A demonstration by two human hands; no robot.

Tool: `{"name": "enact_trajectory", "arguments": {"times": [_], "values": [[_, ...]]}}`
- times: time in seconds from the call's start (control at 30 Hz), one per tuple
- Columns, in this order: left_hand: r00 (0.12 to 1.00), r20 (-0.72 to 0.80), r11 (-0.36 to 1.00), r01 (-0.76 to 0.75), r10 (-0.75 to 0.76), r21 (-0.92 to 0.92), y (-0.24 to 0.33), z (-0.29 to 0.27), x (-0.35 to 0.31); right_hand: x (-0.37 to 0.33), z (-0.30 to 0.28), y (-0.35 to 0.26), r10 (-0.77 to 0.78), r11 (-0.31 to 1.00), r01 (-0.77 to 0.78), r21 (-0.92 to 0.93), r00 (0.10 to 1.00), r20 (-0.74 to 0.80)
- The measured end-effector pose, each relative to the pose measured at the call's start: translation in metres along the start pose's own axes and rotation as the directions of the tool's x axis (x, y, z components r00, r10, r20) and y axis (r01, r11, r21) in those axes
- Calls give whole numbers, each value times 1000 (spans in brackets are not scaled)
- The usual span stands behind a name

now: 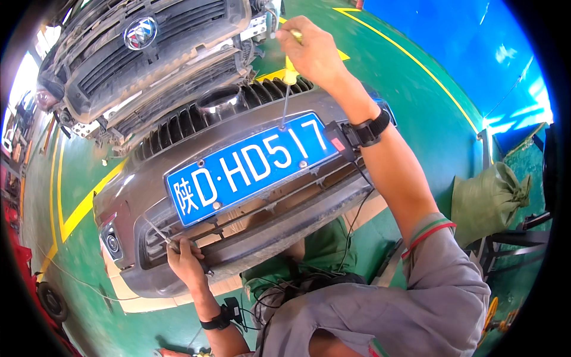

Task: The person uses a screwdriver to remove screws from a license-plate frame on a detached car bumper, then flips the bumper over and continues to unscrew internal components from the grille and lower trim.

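Observation:
A yellow-handled screwdriver is gripped by my right hand, its fingers wrapped round the top of the handle. Its shaft points down, and the tip meets the upper right fastener of the blue licence plate. That plate lies on the front of a dark grey car bumper, with other round fasteners along its edges. Over the bumper's lower left grille, my left hand is closed round a tool with a thin metal shaft; my fingers hide its handle.
A car front with its bumper off stands just beyond the bumper. Flattened cardboard lies under the bumper on the green floor. To the right are a tied green sack and a blue panel. Cables hang from my wrist straps.

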State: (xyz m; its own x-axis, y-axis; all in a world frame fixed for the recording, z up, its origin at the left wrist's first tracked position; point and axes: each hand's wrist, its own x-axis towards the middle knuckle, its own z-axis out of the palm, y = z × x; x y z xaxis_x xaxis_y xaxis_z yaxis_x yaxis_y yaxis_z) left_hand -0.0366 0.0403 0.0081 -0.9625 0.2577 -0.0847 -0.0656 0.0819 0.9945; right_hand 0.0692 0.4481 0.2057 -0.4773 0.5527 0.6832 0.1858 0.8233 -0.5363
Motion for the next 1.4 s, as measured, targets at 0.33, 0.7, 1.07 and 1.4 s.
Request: {"name": "enact_trajectory", "arguments": {"times": [0.33,0.7,1.07,1.4], "values": [[1000,-21,999,14,-15,-44,-4,-1,1,30,-22,5,-54,565,-565,601,702,710],[999,-34,998,19,-21,-58,-3,-3,-3,78,-71,-24,626,776,-141,-614,279,728],[999,-29,997,14,-17,-82,-2,-2,-3,68,-51,-40,-92,581,812,-59,137,986],[1000,-6,994,19,-20,-105,-4,-4,-6,59,-22,-96,353,337,868,-364,242,904]]}}
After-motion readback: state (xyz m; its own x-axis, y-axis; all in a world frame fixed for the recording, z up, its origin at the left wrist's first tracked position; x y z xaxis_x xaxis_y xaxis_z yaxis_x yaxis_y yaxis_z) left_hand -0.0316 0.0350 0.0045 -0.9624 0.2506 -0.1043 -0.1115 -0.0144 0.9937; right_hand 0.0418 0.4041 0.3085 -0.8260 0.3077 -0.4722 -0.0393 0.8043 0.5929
